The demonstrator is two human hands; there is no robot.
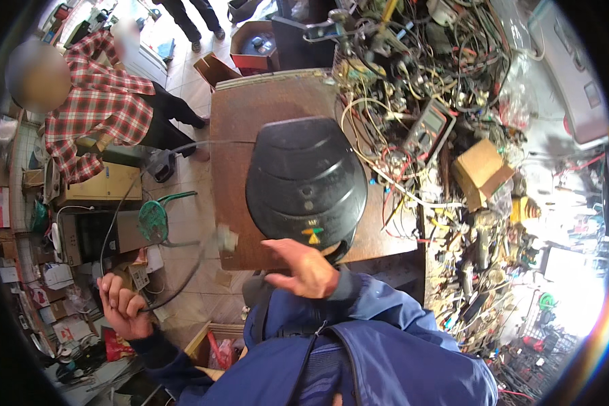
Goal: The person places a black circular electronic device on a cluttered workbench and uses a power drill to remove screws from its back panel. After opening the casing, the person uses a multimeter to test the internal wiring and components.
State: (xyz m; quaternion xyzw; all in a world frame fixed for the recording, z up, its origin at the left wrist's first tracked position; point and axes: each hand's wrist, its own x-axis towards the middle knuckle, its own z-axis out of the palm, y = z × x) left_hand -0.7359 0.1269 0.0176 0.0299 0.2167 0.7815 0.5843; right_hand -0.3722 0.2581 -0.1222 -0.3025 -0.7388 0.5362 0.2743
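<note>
A black rounded appliance (pixel 306 177) with a ridged lid lies on the wooden table (pixel 229 174) in front of me, its cord running off to the left. My left hand (pixel 123 304) is closed on a dark cable (pixel 183 289), low at the left; the cable curves up toward a blurred pale plug (pixel 224 238) by the table's left edge. My right hand (pixel 301 271), fingers apart and holding nothing visible, is at the appliance's front edge, pointing left.
A person in a red plaid shirt (pixel 108 111) stands at left, near a green stool (pixel 153 222). Tangled wires, a multimeter (pixel 426 128) and a cardboard box (pixel 477 172) crowd the right side. Another person's legs (pixel 189 20) and open boxes (pixel 254 44) are beyond the table.
</note>
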